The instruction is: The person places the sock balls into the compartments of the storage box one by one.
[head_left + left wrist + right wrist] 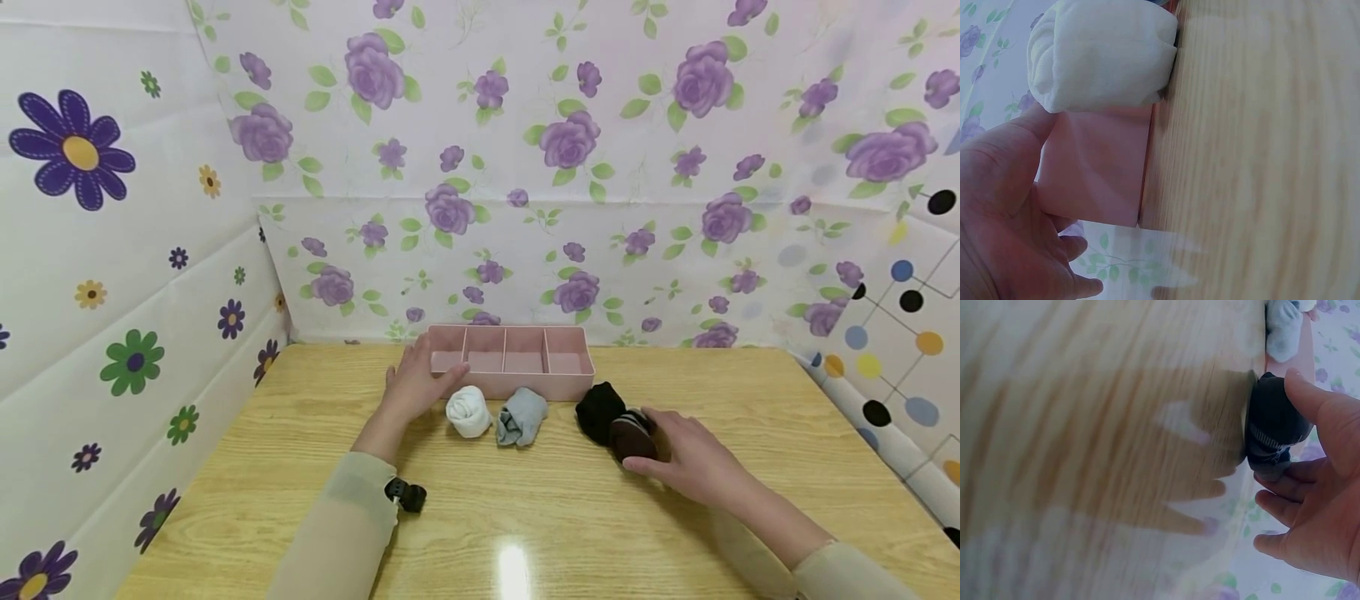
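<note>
My left hand (pixel 415 385) rests at the left end of a pink box (pixel 525 385) with compartments in a row. Its thumb lies along the front rim, and the other fingers are loosely bent by the end wall (pixel 1094 169). My right hand (pixel 686 454) holds a dark brown rolled sock (pixel 632 439) with striped edging between thumb and fingers. Touching that sock is a black rolled sock (pixel 599 412). In front of the box sit a white rolled sock (pixel 468 412) and a grey rolled sock (pixel 522 415), also seen as a pale bundle (pixel 1284 331) in the right wrist view.
The wooden table (pixel 480 517) ends at a flower-printed cloth (pixel 517 167) behind the box. Another printed cloth (pixel 135 275) hangs on the left, and a dotted one (pixel 892 350) on the right. A black strap (pixel 406 494) sits at the left wrist.
</note>
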### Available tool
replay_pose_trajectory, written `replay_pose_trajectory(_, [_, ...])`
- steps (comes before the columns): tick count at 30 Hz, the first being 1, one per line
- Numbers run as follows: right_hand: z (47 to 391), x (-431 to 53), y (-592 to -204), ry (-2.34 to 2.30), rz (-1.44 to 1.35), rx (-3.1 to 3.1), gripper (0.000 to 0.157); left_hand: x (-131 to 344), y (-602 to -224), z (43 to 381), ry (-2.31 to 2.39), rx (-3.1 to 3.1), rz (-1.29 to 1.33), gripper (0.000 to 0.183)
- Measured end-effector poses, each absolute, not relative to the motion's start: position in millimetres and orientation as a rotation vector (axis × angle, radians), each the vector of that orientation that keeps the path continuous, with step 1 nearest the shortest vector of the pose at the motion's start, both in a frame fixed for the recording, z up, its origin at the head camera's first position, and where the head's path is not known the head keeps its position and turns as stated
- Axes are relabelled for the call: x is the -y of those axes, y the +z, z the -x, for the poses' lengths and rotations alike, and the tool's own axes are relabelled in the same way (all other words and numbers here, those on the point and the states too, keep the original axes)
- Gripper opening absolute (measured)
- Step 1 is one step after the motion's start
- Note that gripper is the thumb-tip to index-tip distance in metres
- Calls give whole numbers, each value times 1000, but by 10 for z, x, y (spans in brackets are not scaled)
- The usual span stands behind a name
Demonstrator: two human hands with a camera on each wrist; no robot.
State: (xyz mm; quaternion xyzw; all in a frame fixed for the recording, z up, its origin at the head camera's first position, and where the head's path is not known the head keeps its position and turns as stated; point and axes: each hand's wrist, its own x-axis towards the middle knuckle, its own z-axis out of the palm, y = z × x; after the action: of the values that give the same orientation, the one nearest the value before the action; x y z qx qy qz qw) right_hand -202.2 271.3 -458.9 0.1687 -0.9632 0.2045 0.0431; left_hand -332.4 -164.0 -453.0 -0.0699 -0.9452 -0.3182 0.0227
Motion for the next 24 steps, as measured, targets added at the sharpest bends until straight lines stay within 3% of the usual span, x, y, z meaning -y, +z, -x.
replay_pose_trajectory(24, [2001, -2708, -4505, 687, -426, 2918, 74, 1653, -4557, 3342, -975, 2924, 212, 109])
